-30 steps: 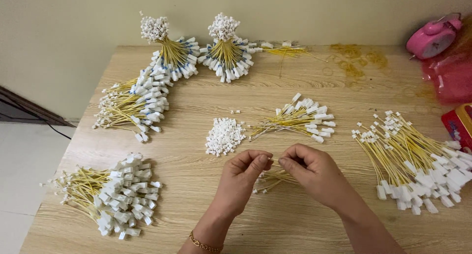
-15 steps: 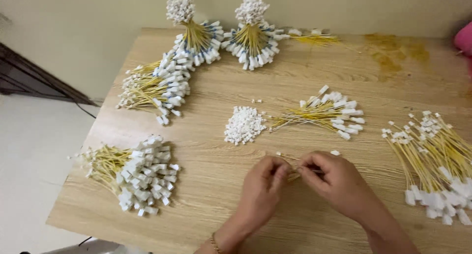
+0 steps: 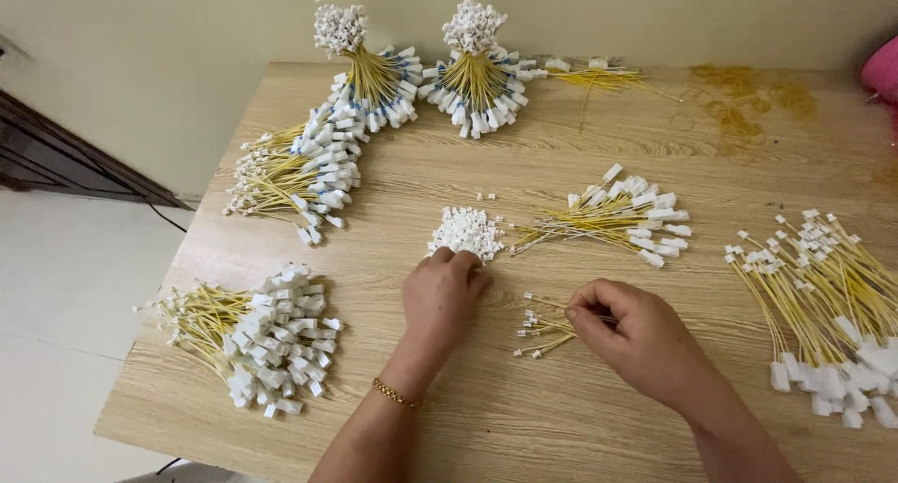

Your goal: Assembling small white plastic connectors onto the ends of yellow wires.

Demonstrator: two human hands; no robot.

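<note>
**Two hands among wire bundles on a wooden desk**

The left hand (image 3: 447, 291) lies near the middle of the desk (image 3: 580, 427), its fingers (image 3: 458, 257) curled together and touching the near edge of a small pile of white plastic plugs (image 3: 466, 230). I cannot tell if they pinch one plug. The right hand (image 3: 641, 338) is just beside it toward the right, and its fingers are pressed together on the end of a few yellow wires (image 3: 544, 326) that lie flat between the two hands.

Behind the pile, a loose bundle of yellow wires with white ends (image 3: 617, 216) lies toward the middle. At the right edge, a large fan of wires (image 3: 823, 305) reaches over the border of the view. Near the front left corner a thick bundle (image 3: 253, 333) lies close to the edge. Along the left edge there is another bundle (image 3: 295, 170), and at the back edge two bundles stand upright, one (image 3: 360, 67) beside the other (image 3: 475, 67).

Open wood is in front of both hands, along the front edge, and in the back right part, where a yellow stain (image 3: 748, 95) is seen.
</note>
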